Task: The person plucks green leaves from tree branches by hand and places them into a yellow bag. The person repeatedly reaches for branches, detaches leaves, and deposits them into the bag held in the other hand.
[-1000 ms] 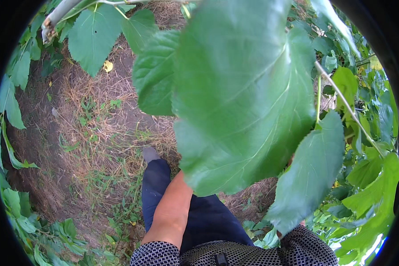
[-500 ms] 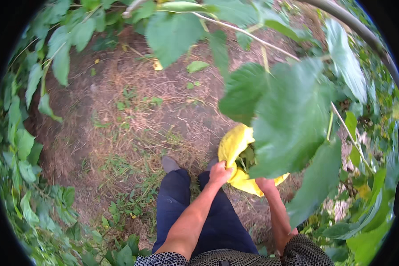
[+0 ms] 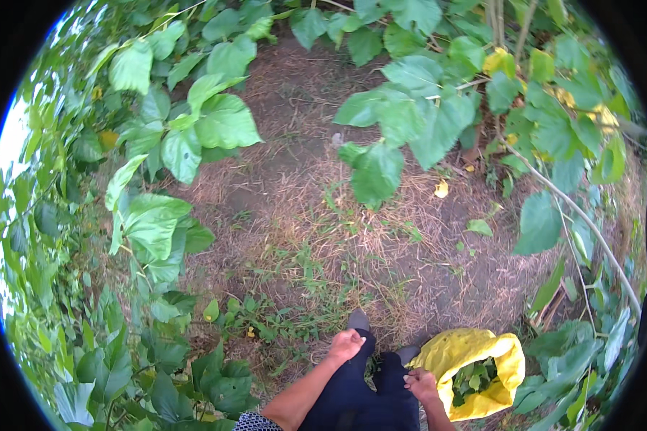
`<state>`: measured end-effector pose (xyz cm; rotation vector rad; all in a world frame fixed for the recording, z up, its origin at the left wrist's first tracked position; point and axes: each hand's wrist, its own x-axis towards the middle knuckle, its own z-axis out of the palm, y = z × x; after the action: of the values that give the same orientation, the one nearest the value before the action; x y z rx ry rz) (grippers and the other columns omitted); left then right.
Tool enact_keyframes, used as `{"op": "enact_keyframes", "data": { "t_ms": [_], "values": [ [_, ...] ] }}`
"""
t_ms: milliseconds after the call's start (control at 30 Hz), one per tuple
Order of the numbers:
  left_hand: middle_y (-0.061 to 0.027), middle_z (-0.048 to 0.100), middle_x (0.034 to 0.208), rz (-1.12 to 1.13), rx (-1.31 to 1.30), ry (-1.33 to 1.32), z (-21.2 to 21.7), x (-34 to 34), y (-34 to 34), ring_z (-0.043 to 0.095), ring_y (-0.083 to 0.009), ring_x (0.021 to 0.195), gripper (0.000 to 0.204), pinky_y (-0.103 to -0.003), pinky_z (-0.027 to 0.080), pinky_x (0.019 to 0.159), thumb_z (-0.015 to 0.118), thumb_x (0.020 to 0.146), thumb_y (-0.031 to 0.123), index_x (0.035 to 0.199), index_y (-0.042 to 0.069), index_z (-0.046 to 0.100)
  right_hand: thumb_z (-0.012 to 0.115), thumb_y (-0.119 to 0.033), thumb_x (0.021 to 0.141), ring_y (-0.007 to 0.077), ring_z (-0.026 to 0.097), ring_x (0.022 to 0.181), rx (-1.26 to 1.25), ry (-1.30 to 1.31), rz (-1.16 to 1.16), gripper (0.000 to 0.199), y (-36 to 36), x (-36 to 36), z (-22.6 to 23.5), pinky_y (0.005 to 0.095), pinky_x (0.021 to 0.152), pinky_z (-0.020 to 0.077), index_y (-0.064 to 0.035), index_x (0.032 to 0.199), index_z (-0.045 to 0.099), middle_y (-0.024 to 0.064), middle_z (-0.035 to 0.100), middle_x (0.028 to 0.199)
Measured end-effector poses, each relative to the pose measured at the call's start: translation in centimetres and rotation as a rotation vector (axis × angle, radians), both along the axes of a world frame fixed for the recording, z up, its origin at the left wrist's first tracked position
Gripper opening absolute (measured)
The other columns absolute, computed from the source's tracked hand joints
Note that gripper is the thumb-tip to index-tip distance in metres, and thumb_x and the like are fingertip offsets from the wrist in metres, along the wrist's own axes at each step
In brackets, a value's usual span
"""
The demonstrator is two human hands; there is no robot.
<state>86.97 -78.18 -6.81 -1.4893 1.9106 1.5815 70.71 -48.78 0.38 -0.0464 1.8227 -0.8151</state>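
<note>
A yellow cloth bag (image 3: 438, 348) stands by my right foot, its mouth wide and turned up. Green leaves (image 3: 474, 377) lie inside it. My right hand (image 3: 423, 386) is beside the bag's left edge, fingers curled together; a small dark bit shows at the fingertips, too small to name. Whether this hand touches the bag, I cannot tell. Over my left leg, my left hand (image 3: 346, 345) is closed in a loose fist, apart from the bag, with nothing seen sticking out of it.
Leafy branches reach in from the left (image 3: 183, 140) and the upper right (image 3: 410, 115). A long bare stem (image 3: 579, 208) slants down the right side. Dry straw and low weeds (image 3: 305, 269) cover the soil ahead of my shoes.
Both hands held the yellow bag's rim before; the left has let go and moved left. The bag now stands upright by my right foot. My view has shifted, and the large near leaves no longer cover it.
</note>
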Motion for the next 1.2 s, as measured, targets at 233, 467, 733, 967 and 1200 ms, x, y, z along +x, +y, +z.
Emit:
{"op": "enact_keyframes", "data": {
  "t_ms": [233,467,733,967,1200],
  "values": [
    [-0.0145,0.08,0.087,0.357,-0.043,-0.22,4.4,7.6,-7.3,0.078,-0.027,0.085,0.026,-0.042,0.061,0.083,0.084,0.092,0.03,0.093,0.005,0.078,0.068,-0.006,0.104,0.0161,0.073,0.06,-0.037,-0.084,0.174,0.011,-10.1,-4.1,1.9,0.0307,0.053,0.0573,0.0021,0.098,0.072,0.0104,0.076,0.075],
    [-0.0181,0.079,0.093,0.608,-0.069,-0.355,6.1,12.6,-2.5,0.078,-0.0312,0.087,0.036,-0.044,0.06,0.083,0.082,0.092,0.036,0.1,0.002,0.076,0.079,-0.004,0.097,0.0124,0.067,0.058,-0.057,-0.259,0.505,0.014,-13.5,-4.3,1.7,0.0287,0.052,0.054,-0.0021,0.086,0.07,0.0063,0.071,0.07],
    [-0.0182,0.079,0.092,0.928,-0.085,-0.354,8.7,9.7,10.5,0.077,-0.0335,0.087,0.035,-0.045,0.06,0.083,0.081,0.093,0.037,0.098,0.003,0.075,0.077,0.001,0.095,0.0126,0.065,0.06,0.033,-0.097,0.8,0.014,-12.8,-15.0,-0.6,0.0299,0.055,0.0533,-0.0015,0.086,0.068,0.0058,0.069,0.071],
    [-0.0148,0.079,0.088,1.135,-0.351,-0.351,15.0,9.8,19.5,0.076,-0.028,0.08,0.026,-0.041,0.061,0.078,0.08,0.096,0.027,0.104,0.002,0.076,0.079,0.001,0.094,0.0153,0.067,0.061,0.018,-0.082,1.055,0.019,-15.6,-15.6,0.9,0.0318,0.054,0.0549,0.0004,0.08,0.066,0.0082,0.07,0.073],
    [-0.0114,0.076,0.096,0.917,-1.483,-0.237,47.6,8.1,6.8,0.072,-0.0183,0.085,0.01,-0.031,0.059,0.076,0.073,0.096,-0.002,0.105,-0.001,0.076,0.078,-0.004,0.097,0.0171,0.07,0.061,0.005,-0.16,1.118,0.014,-17.9,-11.7,1.7,0.034,0.055,0.0583,0.0026,0.088,0.069,0.0099,0.072,0.073]
  ]
}}
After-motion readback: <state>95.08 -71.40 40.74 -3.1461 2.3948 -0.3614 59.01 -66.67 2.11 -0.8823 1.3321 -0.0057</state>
